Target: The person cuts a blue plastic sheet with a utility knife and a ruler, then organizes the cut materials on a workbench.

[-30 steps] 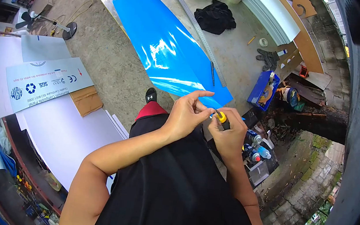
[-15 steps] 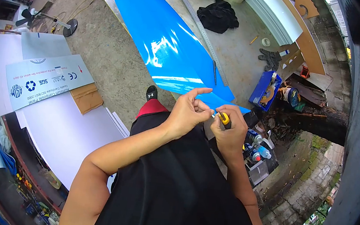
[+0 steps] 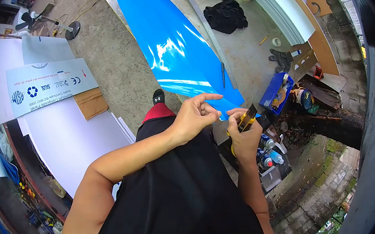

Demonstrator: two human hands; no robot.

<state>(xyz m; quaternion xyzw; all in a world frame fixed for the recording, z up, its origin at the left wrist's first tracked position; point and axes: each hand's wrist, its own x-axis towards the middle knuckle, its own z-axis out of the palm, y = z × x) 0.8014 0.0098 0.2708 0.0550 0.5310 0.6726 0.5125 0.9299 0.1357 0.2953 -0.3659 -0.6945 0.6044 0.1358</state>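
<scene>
My right hand [image 3: 246, 137] is closed around a yellow and black utility knife [image 3: 245, 122], whose dark blade end points up, away from my body. Close by on the left, my left hand [image 3: 195, 118] has its index finger stretched out while the thumb presses toward the other fingers. Whatever sits in that pinch, if anything, is too small to make out. The two hands are apart, over the near end of a glossy blue sheet [image 3: 177, 46] lying along the table. A dark pen-like tool [image 3: 223, 75] rests by the sheet's right edge.
A long metal ruler [image 3: 205, 24] and a black cloth [image 3: 226, 16] lie on the table [image 3: 246, 49]. To the right are a blue bin [image 3: 270, 96], a dark glove [image 3: 281, 60] and spray cans [image 3: 264, 159]. Large white panels [image 3: 64, 144] stand left, near a fan [image 3: 72, 30].
The utility knife has turned in my right hand, so its blade end now points upward. My right hand has drawn slightly away from my left, which stays nearly still.
</scene>
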